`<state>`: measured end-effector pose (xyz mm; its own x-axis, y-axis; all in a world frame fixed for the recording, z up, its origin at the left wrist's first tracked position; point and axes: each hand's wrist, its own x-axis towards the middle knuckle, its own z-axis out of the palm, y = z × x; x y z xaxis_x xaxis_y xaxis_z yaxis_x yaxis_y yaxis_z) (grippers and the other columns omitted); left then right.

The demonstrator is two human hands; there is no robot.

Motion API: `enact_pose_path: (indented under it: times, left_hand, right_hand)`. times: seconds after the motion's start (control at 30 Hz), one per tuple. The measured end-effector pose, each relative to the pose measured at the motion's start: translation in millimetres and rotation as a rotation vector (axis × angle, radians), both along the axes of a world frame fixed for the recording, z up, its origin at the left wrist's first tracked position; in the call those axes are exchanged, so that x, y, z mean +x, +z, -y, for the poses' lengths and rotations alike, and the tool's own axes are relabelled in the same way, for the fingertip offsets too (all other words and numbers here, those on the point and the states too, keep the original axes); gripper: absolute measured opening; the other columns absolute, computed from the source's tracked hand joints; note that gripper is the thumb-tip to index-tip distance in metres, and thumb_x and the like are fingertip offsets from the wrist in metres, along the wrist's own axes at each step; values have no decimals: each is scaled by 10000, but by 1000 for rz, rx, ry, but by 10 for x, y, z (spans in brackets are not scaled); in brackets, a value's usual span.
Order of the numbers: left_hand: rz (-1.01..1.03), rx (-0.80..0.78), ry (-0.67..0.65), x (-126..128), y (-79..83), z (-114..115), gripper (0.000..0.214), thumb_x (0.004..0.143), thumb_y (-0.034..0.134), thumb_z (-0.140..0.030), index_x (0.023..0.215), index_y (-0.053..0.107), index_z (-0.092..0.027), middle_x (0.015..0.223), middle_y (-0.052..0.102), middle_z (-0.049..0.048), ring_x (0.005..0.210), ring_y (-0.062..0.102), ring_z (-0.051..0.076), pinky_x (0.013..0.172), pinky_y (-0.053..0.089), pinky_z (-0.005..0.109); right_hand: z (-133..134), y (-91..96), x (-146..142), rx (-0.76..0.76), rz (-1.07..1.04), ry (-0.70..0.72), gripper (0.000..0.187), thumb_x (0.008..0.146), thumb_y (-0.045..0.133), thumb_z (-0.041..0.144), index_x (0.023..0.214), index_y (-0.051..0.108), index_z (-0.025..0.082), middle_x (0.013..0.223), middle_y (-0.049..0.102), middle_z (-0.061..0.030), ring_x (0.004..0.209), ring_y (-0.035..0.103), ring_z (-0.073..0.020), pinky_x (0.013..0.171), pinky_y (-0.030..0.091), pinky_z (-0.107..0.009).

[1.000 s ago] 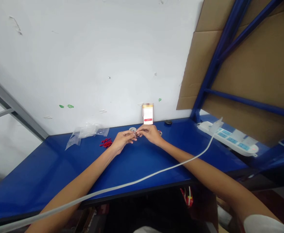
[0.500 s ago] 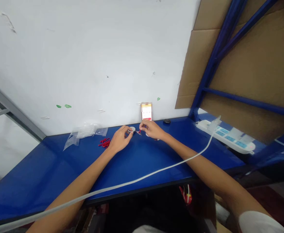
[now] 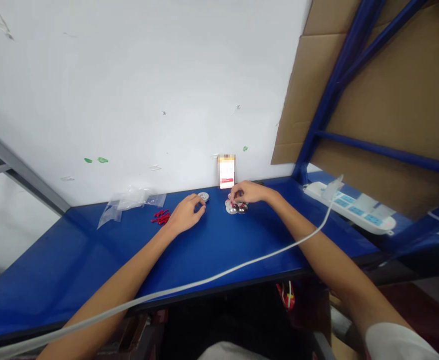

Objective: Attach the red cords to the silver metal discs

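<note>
My right hand (image 3: 249, 192) is closed in a pinch on the red cord of a shiny round metal disc (image 3: 233, 209). The disc is over or on a small group of similar discs; another disc (image 3: 243, 208) with a bit of red cord is beside it. My left hand (image 3: 187, 212) has its fingers curved, with thumb and fingertips apart. Its fingertips are at the near edge of a grey round stack of discs (image 3: 203, 196). Left of that hand, a small heap of red cords (image 3: 161, 217) lies on the blue table (image 3: 211, 250).
A lit phone (image 3: 226, 172) leans against the white wall. Crumpled clear plastic bags (image 3: 132, 199) lie at the back left. On the right is a white power strip (image 3: 350, 207), whose white cable (image 3: 242, 266) crosses in front of both forearms. A dark object is partly hidden behind my right hand.
My right hand has moved right, carrying the disc by its red cord from beside the stack to the group of discs. My left hand has stayed near the stack.
</note>
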<state>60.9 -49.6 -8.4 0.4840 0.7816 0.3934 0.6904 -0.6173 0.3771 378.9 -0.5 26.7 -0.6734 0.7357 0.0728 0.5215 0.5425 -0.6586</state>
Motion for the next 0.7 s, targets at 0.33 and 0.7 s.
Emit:
enact_pose_path:
  times: [0.33,0.7]
  left_hand:
    - [-309,49,188,-281,300,-95,332,1053,472,-368,968,757,-218,968,747,119,995,697,301,901,530,393]
    - [-537,-210,402,-859,349,-323,156,722,751,-314,832,787,-210,874,780,161,952,751,339,837,562,365]
  right_hand:
    - [97,105,-77,89,-99,-83,218,917,751,381,928,837,181,825,804,-45,714,709,-181,643,474,-259]
    - [190,-376,-699,657,33,-197,248,1054,602,251,1243,754,197,1201,765,-126,1088,698,-264,921,538,-368]
